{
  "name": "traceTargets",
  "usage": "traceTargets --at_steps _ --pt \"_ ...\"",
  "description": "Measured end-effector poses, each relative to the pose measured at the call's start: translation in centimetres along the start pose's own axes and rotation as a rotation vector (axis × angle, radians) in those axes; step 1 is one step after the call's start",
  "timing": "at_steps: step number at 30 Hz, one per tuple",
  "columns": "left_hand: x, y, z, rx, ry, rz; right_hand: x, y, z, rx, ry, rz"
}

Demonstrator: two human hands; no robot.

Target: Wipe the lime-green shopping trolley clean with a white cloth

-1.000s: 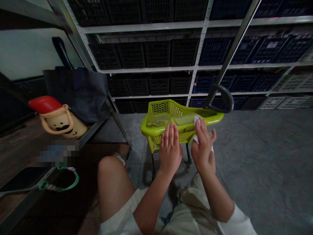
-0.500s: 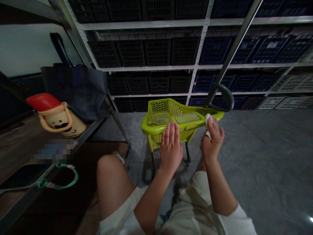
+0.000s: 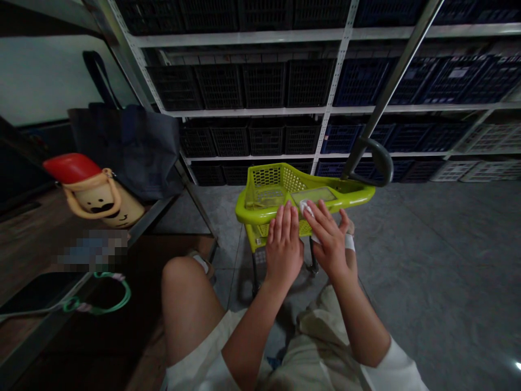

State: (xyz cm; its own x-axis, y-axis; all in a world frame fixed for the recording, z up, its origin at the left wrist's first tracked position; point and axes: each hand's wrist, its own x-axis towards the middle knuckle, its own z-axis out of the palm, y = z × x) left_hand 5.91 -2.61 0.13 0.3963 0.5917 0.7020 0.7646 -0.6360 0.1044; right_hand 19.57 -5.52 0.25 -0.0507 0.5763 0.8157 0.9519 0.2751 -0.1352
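In front of my knees stands a small yellow-green shopping cart (image 3: 260, 214) with a perforated basket and a long metal pole. My left hand (image 3: 285, 244) lies flat on its near rim, fingers stretched out side by side. Close to it, my right hand (image 3: 329, 239) presses a crumpled white tissue (image 3: 305, 207) against the same rim, beside the flat clear panel (image 3: 313, 195). Part of the tissue is hidden under the fingers. A dark grey loop handle (image 3: 380, 163) sits low on the pole.
Metal shelves (image 3: 244, 113) with rows of black crates (image 3: 264, 86) and blue crates (image 3: 360, 81) stand behind the cart. On the bench at left are a red-capped bottle (image 3: 101, 198), a dark tote bag (image 3: 130, 146), a phone (image 3: 40, 290) and a green cord (image 3: 122, 304). Grey floor (image 3: 439, 250) stretches right.
My right hand has slid left along the cart's rim with the tissue, from near the pole to beside my left hand. My left hand has stayed in place.
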Motion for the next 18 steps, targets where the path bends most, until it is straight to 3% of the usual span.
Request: traceTargets --at_steps 4,8,11,15,18 --pt "0.1 0.1 0.0 0.002 -0.011 0.013 -0.8 3.9 0.0 -0.043 0.26 0.279" --pt "0.2 0.3 0.1 0.0 -0.011 0.004 -1.0 4.6 0.2 -0.046 0.315 0.441" --pt "0.2 0.4 0.1 0.0 -0.001 -0.005 -0.6 2.2 0.1 -0.056 0.261 0.367" --pt "0.1 0.3 0.3 -0.005 0.021 0.001 0.0 -1.8 0.0 -0.005 0.032 0.108" --pt "0.0 0.1 0.2 -0.004 0.015 0.008 0.0 -2.2 -0.2 -0.005 -0.025 0.011"
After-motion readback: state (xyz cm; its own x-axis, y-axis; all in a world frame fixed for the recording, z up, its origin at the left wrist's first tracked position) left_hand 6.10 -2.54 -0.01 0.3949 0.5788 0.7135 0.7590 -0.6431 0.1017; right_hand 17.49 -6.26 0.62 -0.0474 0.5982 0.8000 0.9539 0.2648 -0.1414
